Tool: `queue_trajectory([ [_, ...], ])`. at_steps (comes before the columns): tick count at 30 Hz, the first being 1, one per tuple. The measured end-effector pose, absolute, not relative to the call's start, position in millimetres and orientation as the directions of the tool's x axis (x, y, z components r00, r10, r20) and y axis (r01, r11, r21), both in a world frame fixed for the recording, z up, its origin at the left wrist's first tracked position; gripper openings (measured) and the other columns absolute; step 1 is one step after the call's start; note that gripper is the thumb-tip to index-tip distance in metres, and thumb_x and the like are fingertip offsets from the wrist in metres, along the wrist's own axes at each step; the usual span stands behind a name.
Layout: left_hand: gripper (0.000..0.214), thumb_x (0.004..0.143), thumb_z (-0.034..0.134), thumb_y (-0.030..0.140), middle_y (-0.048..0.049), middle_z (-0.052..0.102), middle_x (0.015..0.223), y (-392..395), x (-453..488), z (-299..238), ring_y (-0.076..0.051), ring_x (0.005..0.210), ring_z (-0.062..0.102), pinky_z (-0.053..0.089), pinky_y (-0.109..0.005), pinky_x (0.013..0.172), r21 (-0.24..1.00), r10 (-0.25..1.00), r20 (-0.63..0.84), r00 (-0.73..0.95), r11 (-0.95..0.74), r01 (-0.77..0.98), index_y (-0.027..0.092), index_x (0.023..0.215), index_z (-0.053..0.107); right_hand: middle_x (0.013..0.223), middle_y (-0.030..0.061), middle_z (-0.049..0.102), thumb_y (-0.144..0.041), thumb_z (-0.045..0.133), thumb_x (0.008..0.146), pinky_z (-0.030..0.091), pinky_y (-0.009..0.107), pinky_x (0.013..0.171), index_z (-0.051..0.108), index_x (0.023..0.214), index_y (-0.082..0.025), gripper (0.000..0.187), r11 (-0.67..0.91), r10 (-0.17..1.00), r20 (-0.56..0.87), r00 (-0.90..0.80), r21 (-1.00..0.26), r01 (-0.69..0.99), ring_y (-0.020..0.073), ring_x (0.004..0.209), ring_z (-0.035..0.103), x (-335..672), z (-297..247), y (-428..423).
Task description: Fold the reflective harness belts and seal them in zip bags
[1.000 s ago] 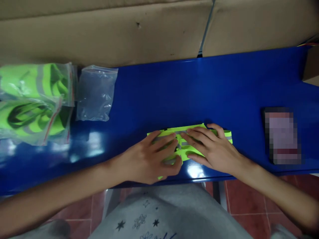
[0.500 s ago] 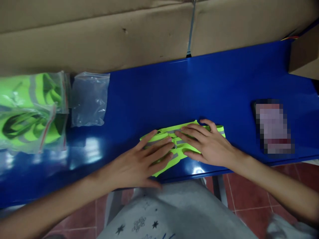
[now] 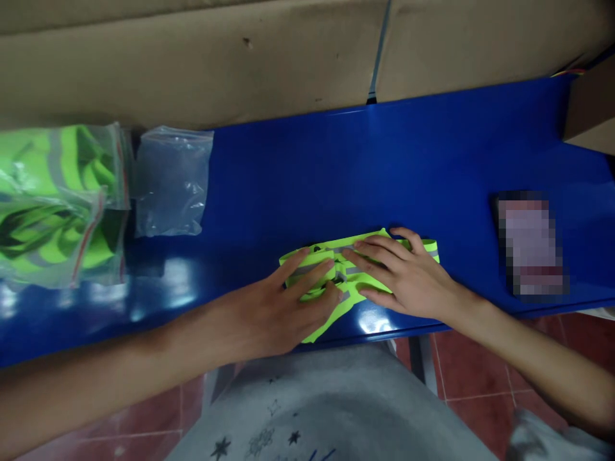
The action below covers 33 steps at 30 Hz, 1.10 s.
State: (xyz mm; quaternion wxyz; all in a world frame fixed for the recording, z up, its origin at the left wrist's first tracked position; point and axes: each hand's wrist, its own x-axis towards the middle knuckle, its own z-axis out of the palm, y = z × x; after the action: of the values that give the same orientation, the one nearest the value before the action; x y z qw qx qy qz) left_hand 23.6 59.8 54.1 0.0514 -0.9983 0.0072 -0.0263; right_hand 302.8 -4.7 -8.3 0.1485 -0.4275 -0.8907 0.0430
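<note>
bright yellow-green cloth strap (image 3: 352,297) with smooth grey stripes (image 3: 353,271), smooth shiny blue tabletop (image 3: 298,173), thin see-through plastic zip bag (image 3: 173,182), dull brown cardboard box (image 3: 593,105), matt grey cloth top (image 3: 336,403)

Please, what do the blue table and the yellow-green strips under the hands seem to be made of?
The blue table looks glossy, perhaps painted metal or plastic: it mirrors light. The yellow-green strips are probably matte fabric, since they fold softly.

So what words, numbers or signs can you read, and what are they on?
None can be read.
Phone: screen blurred into squares.
Grey top: blue strokes, cut off at the bottom; the stars are only pictures.
Yellow-green bands: no lettering I can make out.
</note>
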Motion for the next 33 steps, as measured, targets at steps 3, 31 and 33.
queue_trajectory([
  [3, 0.029, 0.09, 0.056, 0.017, -0.0077, 0.07, 0.112, 68.5, 46.7, 62.4, -0.033, 0.116, 0.064, 0.047, -0.057, 0.108, 0.016, -0.048, 0.091, 0.995, -0.999, -0.05, 0.017, 0.115, 0.071, 0.14, 0.0096, 0.066, -0.046, 0.049, 0.107, 0.026, 0.05, 0.116, 0.052, 0.151, -0.016, 0.053, 0.638, 0.768, 0.234, -0.596, -0.205, 0.742, 0.0269, 0.131, 0.054, 303.3, -7.0, -4.3],
  [31, 0.022, 0.097, 0.065, 0.047, -0.0066, 0.068, 0.118, 71.2, 119.3, 17.2, -0.028, 0.125, 0.058, 0.032, -0.063, 0.118, 0.186, 0.076, 0.371, 0.926, -0.983, 0.006, 0.026, 0.103, 0.068, 0.169, 0.0113, 0.029, -0.04, 0.057, 0.101, 0.012, 0.056, 0.133, 0.026, 0.165, -0.014, 0.075, 0.518, 0.841, 0.063, -0.538, -0.38, 0.766, 0.0256, 0.159, 0.027, 352.4, -2.5, -22.4],
  [33, 0.036, 0.095, 0.065, 0.055, -0.0104, 0.062, 0.134, 62.0, 105.0, 15.7, -0.034, 0.138, 0.05, 0.025, -0.073, 0.12, 0.218, 0.198, 0.294, 0.935, -0.966, 0.136, 0.029, 0.119, 0.066, 0.169, 0.0104, 0.029, -0.041, 0.06, 0.099, 0.011, 0.056, 0.133, 0.024, 0.166, -0.015, 0.081, 0.5, 0.847, 0.051, -0.528, -0.409, 0.763, 0.0267, 0.159, 0.026, 352.2, -0.3, -21.6],
])
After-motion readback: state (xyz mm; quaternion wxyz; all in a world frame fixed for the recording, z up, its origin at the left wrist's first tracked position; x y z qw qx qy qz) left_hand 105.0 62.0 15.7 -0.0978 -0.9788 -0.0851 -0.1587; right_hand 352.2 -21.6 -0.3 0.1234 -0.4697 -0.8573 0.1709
